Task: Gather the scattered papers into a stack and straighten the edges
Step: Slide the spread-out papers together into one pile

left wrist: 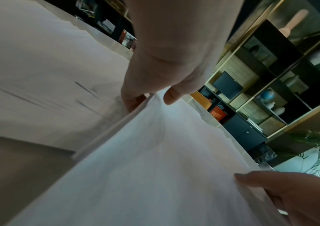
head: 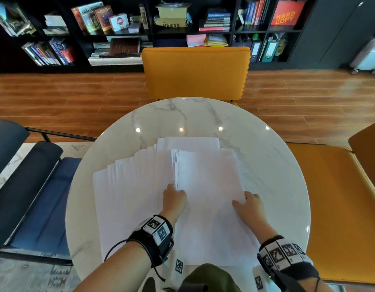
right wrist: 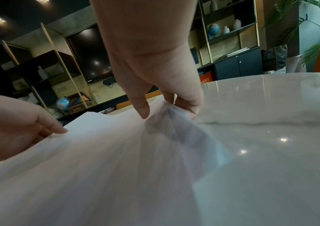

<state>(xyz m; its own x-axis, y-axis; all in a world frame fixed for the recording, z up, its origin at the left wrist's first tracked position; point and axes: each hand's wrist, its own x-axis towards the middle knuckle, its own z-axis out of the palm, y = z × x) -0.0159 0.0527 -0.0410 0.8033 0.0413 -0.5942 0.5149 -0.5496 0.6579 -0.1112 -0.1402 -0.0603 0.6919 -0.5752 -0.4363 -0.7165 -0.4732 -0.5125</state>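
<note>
On the round marble table (head: 266, 165) the white papers (head: 129, 186) lay fanned out toward the left, with a partly gathered bundle (head: 207, 186) on top at the right. The left hand (head: 174, 196) pinched the bundle's left edge, thumb above, fingers beneath. The right hand (head: 248, 204) seemed to grasp its right edge likewise, though blur softened the wrist view.

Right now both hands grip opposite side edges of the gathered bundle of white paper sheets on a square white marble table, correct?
Not quite: the white marble table is round, as the head view shows. The rest holds: the left hand and right hand grip opposite side edges of the gathered bundle of white paper sheets.
</note>
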